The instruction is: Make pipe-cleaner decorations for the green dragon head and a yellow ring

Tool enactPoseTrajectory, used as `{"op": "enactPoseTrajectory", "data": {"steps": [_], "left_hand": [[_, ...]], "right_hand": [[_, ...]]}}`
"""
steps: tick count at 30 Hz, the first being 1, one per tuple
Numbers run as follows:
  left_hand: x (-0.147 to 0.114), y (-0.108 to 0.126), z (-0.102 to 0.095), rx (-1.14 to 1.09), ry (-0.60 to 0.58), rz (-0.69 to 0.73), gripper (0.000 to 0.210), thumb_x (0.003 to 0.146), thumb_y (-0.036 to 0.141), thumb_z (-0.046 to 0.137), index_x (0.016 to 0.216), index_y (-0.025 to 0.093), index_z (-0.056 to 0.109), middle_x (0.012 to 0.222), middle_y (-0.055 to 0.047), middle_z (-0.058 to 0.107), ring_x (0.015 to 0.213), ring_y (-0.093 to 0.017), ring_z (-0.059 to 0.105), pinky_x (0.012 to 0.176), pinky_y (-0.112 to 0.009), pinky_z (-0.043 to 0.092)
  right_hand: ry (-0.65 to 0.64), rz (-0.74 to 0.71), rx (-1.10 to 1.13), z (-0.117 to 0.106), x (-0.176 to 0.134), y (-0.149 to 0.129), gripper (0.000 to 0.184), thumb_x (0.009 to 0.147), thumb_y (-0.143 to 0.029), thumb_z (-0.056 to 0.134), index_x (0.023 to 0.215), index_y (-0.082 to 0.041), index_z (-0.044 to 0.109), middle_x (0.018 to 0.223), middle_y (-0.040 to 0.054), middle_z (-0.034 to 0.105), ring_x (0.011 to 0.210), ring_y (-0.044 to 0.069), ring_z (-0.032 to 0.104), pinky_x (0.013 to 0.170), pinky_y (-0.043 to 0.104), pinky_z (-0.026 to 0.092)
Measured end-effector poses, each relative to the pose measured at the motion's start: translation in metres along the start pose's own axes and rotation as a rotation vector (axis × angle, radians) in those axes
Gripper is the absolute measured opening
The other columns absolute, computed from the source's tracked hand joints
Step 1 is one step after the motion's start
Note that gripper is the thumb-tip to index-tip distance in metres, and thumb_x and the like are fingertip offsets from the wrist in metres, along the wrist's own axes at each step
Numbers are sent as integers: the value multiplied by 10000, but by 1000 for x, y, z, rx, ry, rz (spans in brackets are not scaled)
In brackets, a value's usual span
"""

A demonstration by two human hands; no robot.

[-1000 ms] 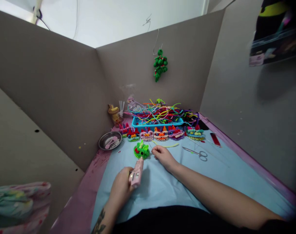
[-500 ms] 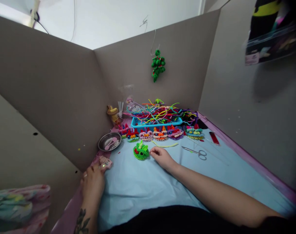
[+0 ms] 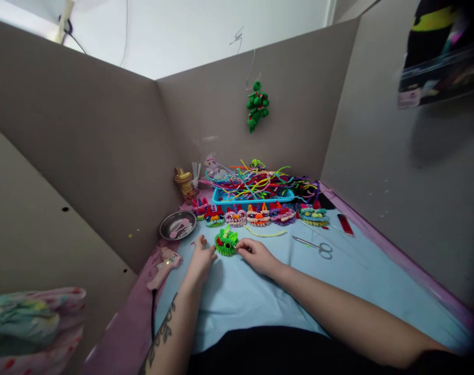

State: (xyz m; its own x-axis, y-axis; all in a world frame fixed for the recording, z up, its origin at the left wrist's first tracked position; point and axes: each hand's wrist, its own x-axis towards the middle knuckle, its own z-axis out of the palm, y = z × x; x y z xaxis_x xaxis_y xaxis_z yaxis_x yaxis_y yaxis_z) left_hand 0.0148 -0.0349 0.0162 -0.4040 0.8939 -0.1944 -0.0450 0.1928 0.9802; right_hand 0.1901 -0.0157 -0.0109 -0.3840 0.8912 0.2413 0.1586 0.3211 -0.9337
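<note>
Figure (image 3: 226, 241), green and fuzzy, is set on the cloth (image 3: 256, 299). It is judged light, soft and easily crushed, best held low by its ribbed sides. The left hand (image 3: 200, 259) is spread just beside it; the right hand (image 3: 257, 254) is pressed together at its right edge; anything pinched cannot be made out.

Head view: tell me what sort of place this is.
Probably a small craft workstation. A blue tray is heaped with colourful fuzzy stems, fuzzy figures stand in a row before it, and a pink glue gun lies at the left.
</note>
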Motion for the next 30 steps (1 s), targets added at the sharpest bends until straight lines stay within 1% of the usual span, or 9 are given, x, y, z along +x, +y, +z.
{"op": "enactPoseTrajectory", "data": {"steps": [2,4,7,9,13,16,19,22,30], "left_hand": [[0,3,3,-144,-15,-137,539,644,8,533,1120,211,382,1190,-128,455,950,-206,571,716,-326,484],[2,6,5,-285,-50,-235,491,629,-36,483,1058,187,401,993,-80,525,810,-174,613,662,-307,490],[6,7,9,-440,-185,-297,302,658,-45,470,896,141,465,708,-13,530,578,-104,582,554,-208,455],[7,5,14,-471,-290,-303,188,678,-36,497,796,109,513,616,-10,531,486,-70,527,493,-162,410],[4,3,25,-438,-393,-255,135,675,8,599,791,77,598,635,-42,616,487,-68,543,453,-145,378],[3,3,34,-409,-344,-243,219,666,34,642,871,99,604,690,-50,659,547,-103,599,506,-176,439],[4,1,43,-480,-296,-235,192,704,19,595,878,100,589,720,-62,668,609,-131,628,608,-253,513],[4,-2,47,-587,-302,-235,121,750,14,546,838,86,589,744,-79,666,646,-136,637,648,-271,535],[-9,-7,52,-783,-266,-332,132,814,28,472,835,74,595,748,-91,659,683,-145,648,698,-276,551]], "right_hand": [[15,12,32,0,3,1,120,731,-251,508,769,-164,582,682,-6,564,626,129,496,613,249,384],[36,27,85,-1,6,3,112,712,-252,517,755,-162,569,658,-14,542,605,123,482,600,247,377],[63,75,176,-5,9,5,107,691,-251,529,745,-162,551,604,-35,497,544,102,439,548,229,354],[77,111,229,-8,10,6,108,685,-252,529,744,-162,541,565,-50,464,498,88,402,498,212,322],[86,154,303,-14,11,7,123,679,-271,529,740,-164,519,538,-61,446,450,76,377,457,203,293],[109,126,254,-19,12,8,130,689,-284,526,743,-166,521,551,-54,463,470,85,397,467,205,310],[190,24,106,-26,13,6,129,713,-273,515,758,-160,554,625,-22,532,567,114,470,539,225,365],[244,-87,-105,-32,12,1,141,744,-218,483,802,-158,597,732,14,596,669,143,530,632,255,405],[227,-334,-481,-39,5,-13,250,803,-111,447,968,-183,620,896,62,604,840,175,553,764,298,433]]}}
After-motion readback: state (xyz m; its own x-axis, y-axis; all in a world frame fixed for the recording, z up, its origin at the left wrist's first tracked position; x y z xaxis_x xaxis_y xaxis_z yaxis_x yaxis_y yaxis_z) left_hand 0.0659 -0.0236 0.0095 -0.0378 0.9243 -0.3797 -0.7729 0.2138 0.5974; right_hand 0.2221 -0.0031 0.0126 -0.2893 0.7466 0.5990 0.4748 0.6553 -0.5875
